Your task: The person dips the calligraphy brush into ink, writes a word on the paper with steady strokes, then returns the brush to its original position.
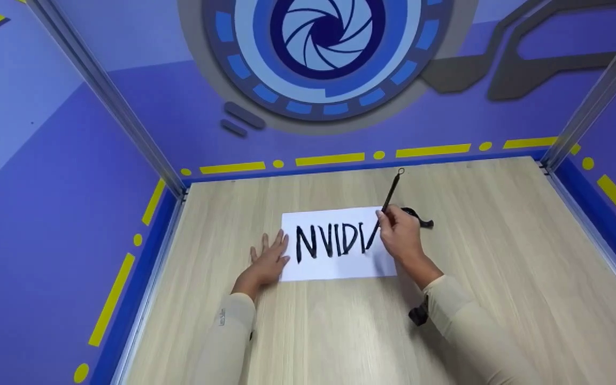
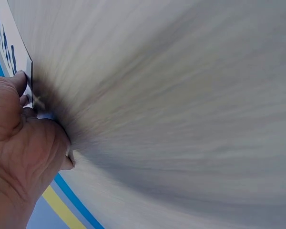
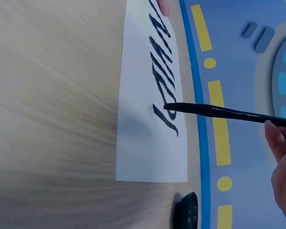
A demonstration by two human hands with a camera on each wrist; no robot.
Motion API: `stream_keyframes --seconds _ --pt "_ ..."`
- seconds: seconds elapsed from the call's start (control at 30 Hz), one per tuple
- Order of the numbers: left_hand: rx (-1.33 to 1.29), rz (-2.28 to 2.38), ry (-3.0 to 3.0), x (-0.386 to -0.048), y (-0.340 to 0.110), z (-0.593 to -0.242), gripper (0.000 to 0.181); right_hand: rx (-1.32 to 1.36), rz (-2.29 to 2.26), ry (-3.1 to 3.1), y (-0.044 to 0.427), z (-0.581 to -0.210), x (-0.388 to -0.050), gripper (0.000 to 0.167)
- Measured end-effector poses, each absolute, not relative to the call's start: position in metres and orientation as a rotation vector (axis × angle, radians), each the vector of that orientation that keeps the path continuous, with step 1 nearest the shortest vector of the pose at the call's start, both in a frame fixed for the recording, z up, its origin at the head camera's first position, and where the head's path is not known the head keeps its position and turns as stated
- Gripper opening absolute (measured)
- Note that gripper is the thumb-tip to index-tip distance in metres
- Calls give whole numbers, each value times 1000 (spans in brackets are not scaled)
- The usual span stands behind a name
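Note:
A white sheet of paper (image 1: 329,270) lies on the wooden table, bearing bold black brush letters (image 1: 345,239) that read "NVIDI". My left hand (image 1: 269,262) rests with spread fingers on the sheet's left edge; the left wrist view shows this hand (image 2: 24,143) from the thumb side, partly hiding the paper (image 2: 20,40). Between thumb and fingers, my right hand (image 1: 401,235) pinches a slim black brush (image 1: 391,191), tilted with its looped end up. In the right wrist view the brush (image 3: 219,112) has its tip over the last letters; whether it touches the paper I cannot tell.
A black dish-like object (image 1: 426,223) sits just beyond my right hand, partly hidden by it. Blue-purple printed panels (image 1: 147,117) with metal corner posts (image 1: 580,107) enclose the table (image 1: 335,331) at the back and sides. A dark device (image 1: 419,314) sits at my right wrist.

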State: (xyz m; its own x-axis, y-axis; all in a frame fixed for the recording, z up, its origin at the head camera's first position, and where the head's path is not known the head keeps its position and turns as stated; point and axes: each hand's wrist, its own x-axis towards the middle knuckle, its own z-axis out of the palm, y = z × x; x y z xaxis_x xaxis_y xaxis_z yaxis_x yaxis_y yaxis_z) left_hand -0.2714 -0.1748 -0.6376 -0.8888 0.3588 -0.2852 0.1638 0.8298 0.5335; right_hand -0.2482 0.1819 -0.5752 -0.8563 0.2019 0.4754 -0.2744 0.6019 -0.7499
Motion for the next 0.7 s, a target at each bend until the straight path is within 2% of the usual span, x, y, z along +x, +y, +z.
stream_keyframes --seconds 0.2,0.7 --pt "373 721 2630 -270 -176 -638 63 54 1231 -2266 194 -574 -251 15" --pt "376 714 2628 -271 -174 -637 64 -60 1324 -2192 212 -598 -259 13"
